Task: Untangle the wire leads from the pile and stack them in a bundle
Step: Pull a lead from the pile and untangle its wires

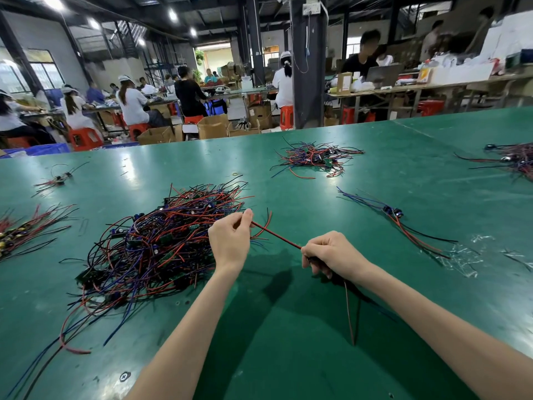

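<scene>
A big tangled pile of red, blue and black wire leads (pixel 161 243) with small green boards lies on the green table (pixel 288 327), left of centre. My left hand (pixel 230 241) pinches one end of a red-and-black lead (pixel 277 235) at the pile's right edge. My right hand (pixel 331 255) grips the same lead further along, and its tail hangs down below that hand. The lead is stretched taut between both hands. A small sorted bundle of leads (pixel 395 217) lies to the right.
Another loose pile (pixel 314 158) sits further back at centre. More wire heaps lie at the far right (pixel 516 160), the left edge (pixel 26 229) and back left (pixel 57 179). Clear plastic scraps (pixel 467 255) lie at right. Seated workers fill benches beyond the table's far edge.
</scene>
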Demonstrator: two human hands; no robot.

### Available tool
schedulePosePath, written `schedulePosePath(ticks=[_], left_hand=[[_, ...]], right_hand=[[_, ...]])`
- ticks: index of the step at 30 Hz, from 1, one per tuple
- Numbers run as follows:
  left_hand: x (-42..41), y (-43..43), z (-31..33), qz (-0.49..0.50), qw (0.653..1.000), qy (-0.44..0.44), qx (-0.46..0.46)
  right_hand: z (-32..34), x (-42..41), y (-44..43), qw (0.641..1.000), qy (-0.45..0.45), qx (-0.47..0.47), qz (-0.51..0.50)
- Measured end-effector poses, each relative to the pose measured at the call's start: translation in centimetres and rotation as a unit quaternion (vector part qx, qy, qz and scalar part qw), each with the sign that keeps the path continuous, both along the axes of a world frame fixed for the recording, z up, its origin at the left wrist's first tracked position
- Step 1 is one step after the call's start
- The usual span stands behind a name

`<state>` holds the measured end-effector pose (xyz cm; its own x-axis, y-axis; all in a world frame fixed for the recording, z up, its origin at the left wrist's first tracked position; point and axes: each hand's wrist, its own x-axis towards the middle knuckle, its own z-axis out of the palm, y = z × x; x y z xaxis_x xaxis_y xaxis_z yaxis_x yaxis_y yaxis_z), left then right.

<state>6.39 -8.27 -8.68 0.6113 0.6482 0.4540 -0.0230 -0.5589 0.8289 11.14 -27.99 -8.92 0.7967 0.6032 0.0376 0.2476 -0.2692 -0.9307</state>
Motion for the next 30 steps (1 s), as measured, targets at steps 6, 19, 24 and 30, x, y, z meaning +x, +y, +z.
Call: schedulePosePath(ticks=[6,19,24,30], left_hand=[[0.5,0.2,0.0,-0.039,0.982,-0.047,-0.181],[0.1,-0.2,0.0,-0.074,0.957,-0.060,-0.275],[-0.1,-0.6,0.0,-0.104,0.942,-0.070,-0.312],[0.0,-0.8,0.3,-0.151,0.911,-0.062,-0.380]], right_hand=[[0.2,-0.2,0.3,1.000,0.012,0.006,0.008],[0.2,-0.2,0.2,1.000,0.027,-0.008,0.010],[-0.1,0.0,0.1,0.999,0.052,0.007,0.003],[0.0,0.0,0.2,0.998,0.061,0.032,-0.005]])
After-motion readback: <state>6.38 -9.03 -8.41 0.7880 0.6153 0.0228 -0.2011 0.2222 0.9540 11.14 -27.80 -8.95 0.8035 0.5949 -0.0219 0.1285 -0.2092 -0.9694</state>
